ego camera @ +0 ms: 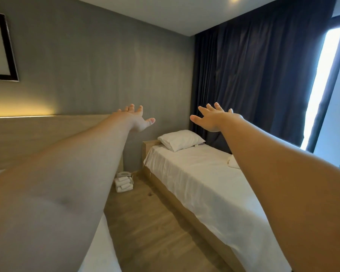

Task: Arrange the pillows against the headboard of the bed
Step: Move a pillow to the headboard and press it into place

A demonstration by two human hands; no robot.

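Well below both spread, empty hands, left [134,118] and right [214,119], lies the pillow [182,139].

The framed picture [0,46] is cut off by the left edge. The right forearm [283,173] hides most of a white folded item [232,162] on the bed [204,183]. The stacked white items [123,183] on the floor are too small to identify.

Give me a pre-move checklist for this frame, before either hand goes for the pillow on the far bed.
1. Left hand empty, fingers spread: ok.
2. Right hand empty, fingers spread: ok.
3. Pillow in view at the head end of the bed: ok.
4. Pillow propped upright against the headboard: not ok, it lies flat.
5. Hands touching the pillow: not ok, both are raised above it.
6. Second white item beside the right forearm identified as a pillow: cannot tell, mostly hidden.
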